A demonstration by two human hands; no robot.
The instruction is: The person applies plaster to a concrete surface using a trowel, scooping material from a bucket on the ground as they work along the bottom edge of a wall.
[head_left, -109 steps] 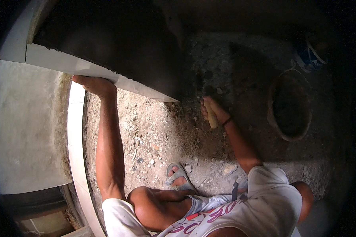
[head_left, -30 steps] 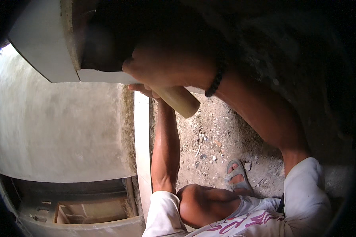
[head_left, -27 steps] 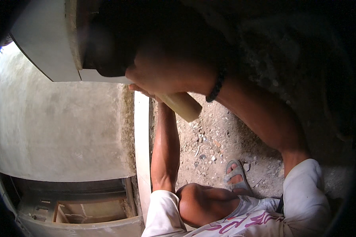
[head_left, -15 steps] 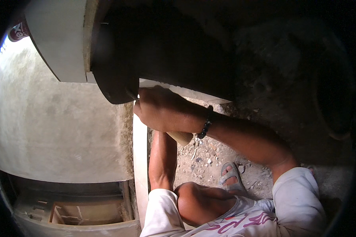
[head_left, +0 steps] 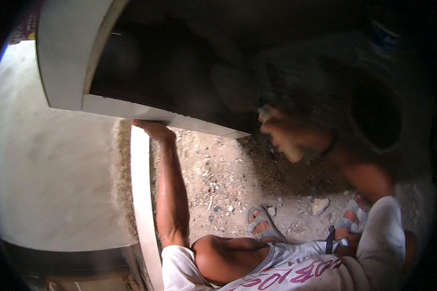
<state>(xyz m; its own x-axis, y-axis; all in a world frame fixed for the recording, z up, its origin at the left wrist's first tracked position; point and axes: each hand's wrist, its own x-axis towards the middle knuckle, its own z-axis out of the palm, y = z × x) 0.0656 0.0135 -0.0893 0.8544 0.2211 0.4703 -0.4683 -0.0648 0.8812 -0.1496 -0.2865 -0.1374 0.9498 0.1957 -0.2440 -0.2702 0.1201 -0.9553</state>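
In my head view, the upper right part is so dark that I can read it only with difficulty. There I make out a round basin (head_left: pixel 387 150) by its rim, and behind it a bucket (head_left: pixel 386 36), which almost disappears in the shadow. The right hand (head_left: pixel 285 130) is blurred, and what is fixed at the far end of its handle (head_left: pixel 292 153) I cannot distinguish. A purple thing (head_left: pixel 24 29) in the upper left corner is cut off by the rim of the lens.

The ground (head_left: pixel 218 169) is rough, with small stones and broken pieces, bright in the middle and shaded to the right. At the left I see a grey, smooth surface (head_left: pixel 73 165), and along it runs a white strip (head_left: pixel 141 194). One sandal (head_left: pixel 264 225) stands on the ground, near a larger stone (head_left: pixel 320 206).

A long pale edge piece (head_left: pixel 199 125) crosses the view at a slant, in front of a dark surface (head_left: pixel 170 72). The left hand (head_left: pixel 155 130) touches it from below, near its middle; the thumb side points left, but the other fingers are hidden, so I cannot tell whether they are spread or folded. The right hand is well apart from it, beyond its right end, with the fingers wrapped around the yellowish handle, which points down toward the person.
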